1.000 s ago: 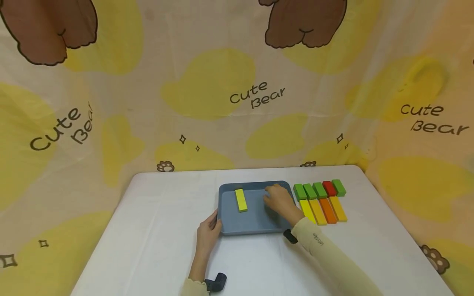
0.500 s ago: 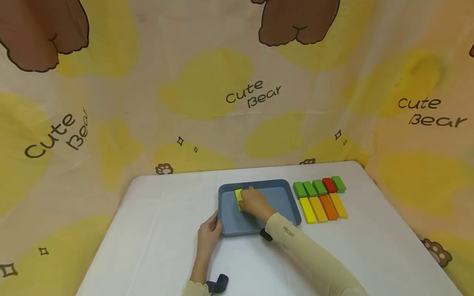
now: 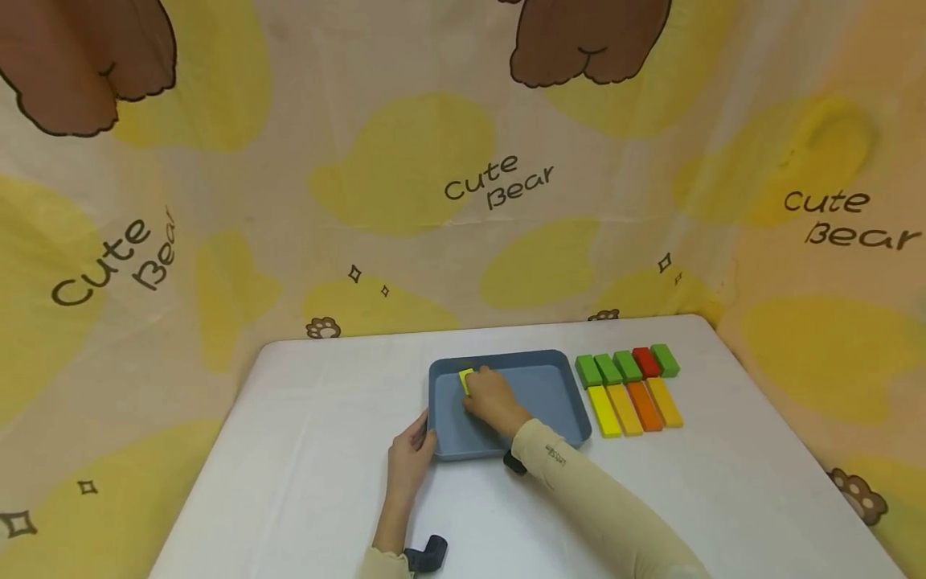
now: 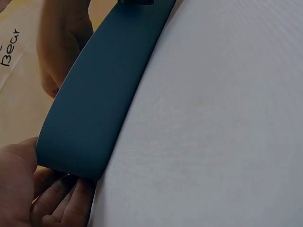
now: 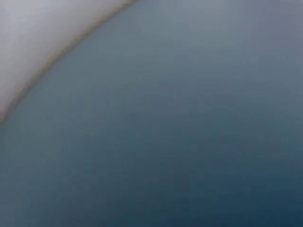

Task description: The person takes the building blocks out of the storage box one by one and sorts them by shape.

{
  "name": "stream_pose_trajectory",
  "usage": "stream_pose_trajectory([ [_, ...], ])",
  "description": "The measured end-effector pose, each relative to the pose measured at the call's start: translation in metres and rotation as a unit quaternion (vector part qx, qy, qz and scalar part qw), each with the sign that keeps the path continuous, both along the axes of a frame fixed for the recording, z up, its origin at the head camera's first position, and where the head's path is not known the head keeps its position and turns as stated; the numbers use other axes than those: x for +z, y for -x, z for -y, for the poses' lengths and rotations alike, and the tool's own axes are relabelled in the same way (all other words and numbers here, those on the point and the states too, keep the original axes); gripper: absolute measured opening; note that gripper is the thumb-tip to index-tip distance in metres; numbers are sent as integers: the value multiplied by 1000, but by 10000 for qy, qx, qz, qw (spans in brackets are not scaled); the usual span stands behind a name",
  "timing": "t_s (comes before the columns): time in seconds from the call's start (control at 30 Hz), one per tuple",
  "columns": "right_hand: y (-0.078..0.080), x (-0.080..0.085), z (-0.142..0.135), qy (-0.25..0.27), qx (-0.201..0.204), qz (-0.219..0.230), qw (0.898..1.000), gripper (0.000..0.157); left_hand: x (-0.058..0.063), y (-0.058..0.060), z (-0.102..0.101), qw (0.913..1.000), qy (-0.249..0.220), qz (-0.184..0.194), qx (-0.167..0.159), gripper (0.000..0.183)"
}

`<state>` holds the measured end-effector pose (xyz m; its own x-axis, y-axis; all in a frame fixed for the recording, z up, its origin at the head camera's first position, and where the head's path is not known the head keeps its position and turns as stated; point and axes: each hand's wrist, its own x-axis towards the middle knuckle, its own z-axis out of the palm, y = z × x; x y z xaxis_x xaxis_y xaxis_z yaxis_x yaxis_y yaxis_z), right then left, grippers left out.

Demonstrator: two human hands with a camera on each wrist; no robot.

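A blue-grey rectangular tray (image 3: 546,398) lies on the white table. My left hand (image 3: 410,462) grips its near left corner. In the left wrist view, the thumb of the left hand (image 4: 16,177) is at the rim and the fingers curl under the outer wall of the tray (image 4: 90,101). Inside the tray on the left is a yellow block (image 3: 465,375), mostly covered by my right hand (image 3: 494,400), whose curled fingers pinch it. Only the far end of the block shows. The right wrist view holds just the blurred tray (image 5: 156,118) up close.
Right of the tray stand two rows of blocks. The far row has several green blocks (image 3: 627,366) and one red block (image 3: 646,362). Nearer lie a bright yellow block (image 3: 604,412), an orange block (image 3: 644,406) and two yellow-orange blocks (image 3: 664,402). A printed cloth (image 3: 405,161) hangs behind.
My right hand has moved left across the tray onto the yellow block and now pinches it. The left hand has kept its grip on the tray corner.
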<state>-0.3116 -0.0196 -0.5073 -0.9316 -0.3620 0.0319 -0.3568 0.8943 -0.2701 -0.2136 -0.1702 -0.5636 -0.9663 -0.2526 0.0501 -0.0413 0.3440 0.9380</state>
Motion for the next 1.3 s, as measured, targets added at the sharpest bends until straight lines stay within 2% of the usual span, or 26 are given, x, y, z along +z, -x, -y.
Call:
stream_pose_trajectory([
  [0.23, 2, 1, 2, -65, 9, -131, 9999, 21, -1, 2, 0, 10000, 1, 0, 2, 43],
  [0.6, 5, 1, -1, -83, -27, 99, 9999, 21, -4, 2, -1, 10000, -28, 2, 13, 43],
  [0.73, 5, 4, -8, 124, -28, 265, 9996, 26, -4, 2, -2, 10000, -46, -16, 11, 43],
  [0.93, 2, 17, -35, 719, -142, 495, 9961, 48, -4, 2, -2, 10000, -26, -56, 7, 42],
  [1.07, 1, 29, -62, 1073, -82, 572, 9925, 51, -3, 2, -1, 10000, -5, -68, -1, 42],
  [1.23, -1, 40, -98, 1346, -306, 733, 9877, 53, -2, 2, 1, 10000, -18, -94, -17, 42],
  [1.3, -2, 43, -114, 1346, -312, 629, 9884, 54, -2, 3, 0, 9999, -34, -110, -28, 42],
])
